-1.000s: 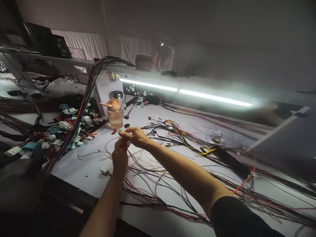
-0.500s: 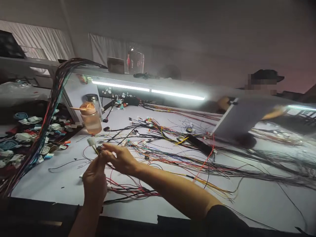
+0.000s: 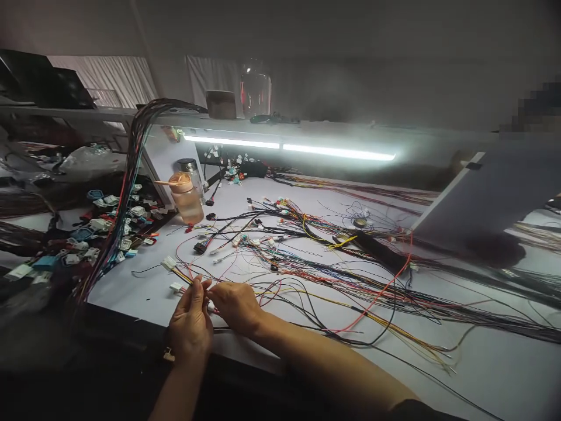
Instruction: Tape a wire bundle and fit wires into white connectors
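My left hand (image 3: 191,321) is closed around a few wires (image 3: 183,275), dark and yellow among them. They run up and left from its fingertips to a white connector (image 3: 168,262) held just above the table. Beside it, my right hand (image 3: 236,305) is closed in a pinch, its fingertips meeting those of the left. Whatever lies in that pinch is hidden by the fingers. Another white connector (image 3: 177,288) sits left of the left hand. A black connector (image 3: 200,248) lies on the table beyond both hands.
Bundled wires (image 3: 342,280) stretch across the white table to the right. A bottle with an orange lid (image 3: 188,202) stands behind the hands. Piled connectors (image 3: 100,225) fill the left side, beside a hanging wire bundle (image 3: 131,169). A white divider (image 3: 477,199) rises at right; a lit tube (image 3: 337,152) spans the back.
The view has swung, so the scene sits further right and the co-worker is mostly out of sight. My right hand's fingers, extended before, are now curled together beside the left. The connector tilts more to the left.
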### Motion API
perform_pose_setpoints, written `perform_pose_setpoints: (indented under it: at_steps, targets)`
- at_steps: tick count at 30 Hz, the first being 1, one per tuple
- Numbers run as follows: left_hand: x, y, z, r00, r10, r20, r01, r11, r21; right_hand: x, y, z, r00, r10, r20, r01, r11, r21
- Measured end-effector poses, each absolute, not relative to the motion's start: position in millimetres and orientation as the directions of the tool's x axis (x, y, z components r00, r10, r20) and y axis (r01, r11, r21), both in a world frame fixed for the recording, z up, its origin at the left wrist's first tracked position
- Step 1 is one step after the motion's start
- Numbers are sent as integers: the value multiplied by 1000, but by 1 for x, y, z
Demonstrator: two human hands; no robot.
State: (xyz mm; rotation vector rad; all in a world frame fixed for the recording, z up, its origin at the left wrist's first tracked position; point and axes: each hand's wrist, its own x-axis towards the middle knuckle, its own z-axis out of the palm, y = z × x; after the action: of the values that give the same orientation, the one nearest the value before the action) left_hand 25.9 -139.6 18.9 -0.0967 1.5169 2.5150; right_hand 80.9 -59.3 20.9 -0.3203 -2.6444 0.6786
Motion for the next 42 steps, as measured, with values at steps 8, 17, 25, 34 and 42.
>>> perform_pose_setpoints:
  at_steps: [8,17,25,34,42]
  targets:
    - [28,-132,21,-980,107,-170,-200,-436,877,86,-59,15,-882,323,343,126,863,-488]
    - [34,-136,22,-979,123,-165,-201,-408,891,90,-62,8,-873,324,364,125,871,-476]
    - [30,-136,9,-981,123,-149,-187,-419,888,90,-63,-1,-881,319,350,126,871,-475]
    - [30,-134,0,-985,108,-132,-163,-381,910,90,-63,-7,-888,314,337,139,881,-453]
    - [25,-132,-2,-988,100,-114,-142,-351,926,88,-62,-10,-896,294,333,120,883,-455]
